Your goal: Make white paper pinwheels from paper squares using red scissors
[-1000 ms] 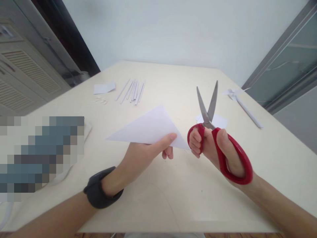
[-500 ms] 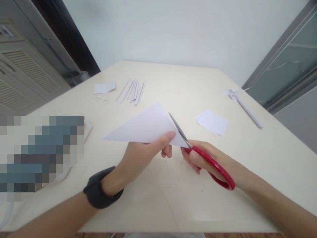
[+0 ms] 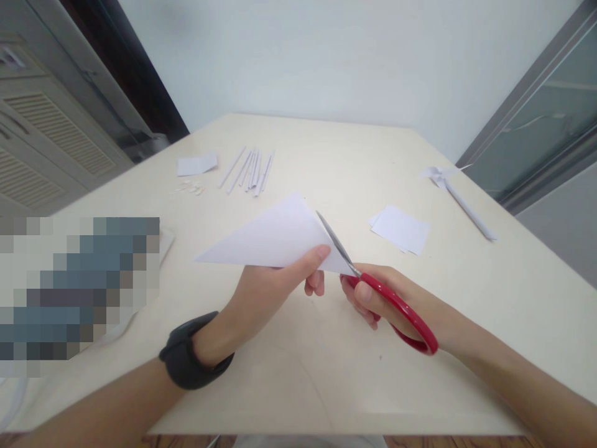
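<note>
My left hand [image 3: 273, 289] pinches a white folded paper triangle [image 3: 275, 239] by its lower edge and holds it above the cream table [image 3: 326, 348]. A black band sits on that wrist. My right hand [image 3: 387, 302] grips red-handled scissors [image 3: 373, 289]. Their steel blades lie along the triangle's right edge, with one blade over the paper near its right corner. How far the blades are apart is hard to tell.
Several rolled paper sticks [image 3: 249, 169] and a small white sheet [image 3: 196, 165] lie at the back left. A stack of white squares [image 3: 401, 229] lies to the right, a paper pinwheel on a stick [image 3: 454, 193] beyond it. A blurred-out patch covers the left side.
A second ago my right hand held the scissors upright and open, apart from the paper. It has since swung them down onto the triangle's right edge. In the last half second little moved.
</note>
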A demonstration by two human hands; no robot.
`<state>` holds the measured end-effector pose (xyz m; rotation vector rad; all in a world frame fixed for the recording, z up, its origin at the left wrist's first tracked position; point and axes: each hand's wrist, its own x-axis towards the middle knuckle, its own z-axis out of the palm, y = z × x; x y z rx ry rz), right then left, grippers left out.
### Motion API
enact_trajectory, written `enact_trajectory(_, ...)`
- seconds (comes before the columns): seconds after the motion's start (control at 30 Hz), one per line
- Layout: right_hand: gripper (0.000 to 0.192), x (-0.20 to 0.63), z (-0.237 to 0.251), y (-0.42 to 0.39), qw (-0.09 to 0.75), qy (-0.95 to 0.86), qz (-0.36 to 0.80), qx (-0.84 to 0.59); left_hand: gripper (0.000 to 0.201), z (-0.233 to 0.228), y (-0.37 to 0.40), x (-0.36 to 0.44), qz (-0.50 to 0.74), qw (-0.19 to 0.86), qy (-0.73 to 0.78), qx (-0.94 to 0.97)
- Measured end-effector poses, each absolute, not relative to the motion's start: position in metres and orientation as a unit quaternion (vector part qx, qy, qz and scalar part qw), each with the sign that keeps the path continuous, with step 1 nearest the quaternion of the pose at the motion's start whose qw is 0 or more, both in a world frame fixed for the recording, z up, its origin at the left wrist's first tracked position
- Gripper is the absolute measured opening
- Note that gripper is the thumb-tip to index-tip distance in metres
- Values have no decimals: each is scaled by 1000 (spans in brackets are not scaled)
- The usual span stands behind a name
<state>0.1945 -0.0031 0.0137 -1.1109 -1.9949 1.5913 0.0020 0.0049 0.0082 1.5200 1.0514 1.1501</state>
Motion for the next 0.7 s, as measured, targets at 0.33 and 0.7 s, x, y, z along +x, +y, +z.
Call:
enact_trajectory(0.33, 33, 194, 12, -5, 187, -696, 582, -377, 40, 9, 5, 2, 459, 475, 429, 616)
enact_trajectory(0.7, 31, 190, 9, -10, 200, -672, 605, -378, 39, 10, 4, 4, 454, 478, 455, 599)
